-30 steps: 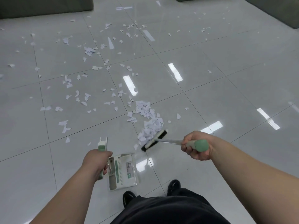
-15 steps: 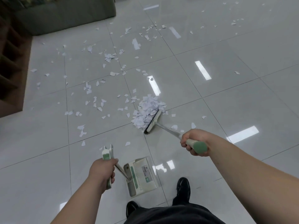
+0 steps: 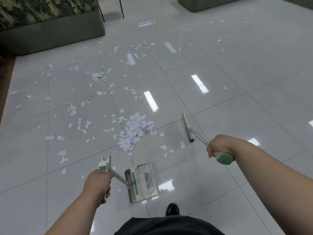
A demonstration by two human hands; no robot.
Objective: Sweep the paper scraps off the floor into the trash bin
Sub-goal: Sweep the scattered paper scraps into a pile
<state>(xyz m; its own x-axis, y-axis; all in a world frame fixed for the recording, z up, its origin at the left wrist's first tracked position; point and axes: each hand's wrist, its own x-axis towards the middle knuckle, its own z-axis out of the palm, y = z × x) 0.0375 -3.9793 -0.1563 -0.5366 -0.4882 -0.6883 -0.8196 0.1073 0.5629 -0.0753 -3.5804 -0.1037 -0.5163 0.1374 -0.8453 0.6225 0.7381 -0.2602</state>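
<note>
The right hand (image 3: 220,146) is wrapped tight round the green-capped grip of the broom (image 3: 188,127), fingers curled under it. The shaft runs forward and left from the fist to the broom head. The left hand (image 3: 98,182) holds the upright handle of the dustpan (image 3: 142,180) in a closed fist. The pan sits low, just in front of the person's shoe (image 3: 172,209) (whether it rests on the tiles or hangs just above them I cannot tell).

Ahead of both hands, roughly between them, lies the gathered pile of paper scraps (image 3: 135,131). It is beyond the dustpan and to the left of the broom head. The pile stretches on a diagonal, near-left to far-right. The broom head's long axis runs mostly away from the person, so its broad face looks sideways at the pile. Head and pile are apart, with a few loose bits on the floor (image 3: 237,82) between them.

The broom side is the one set to act. A stroke leftward and back toward the pan looks like the coming move, and the pan probably needs bringing up to the pile's near edge.

Many loose scraps (image 3: 72,109) are strewn further left and beyond, toward a dark green planter (image 3: 50,31). No trash bin is in view, so the job seems far from done.
</note>
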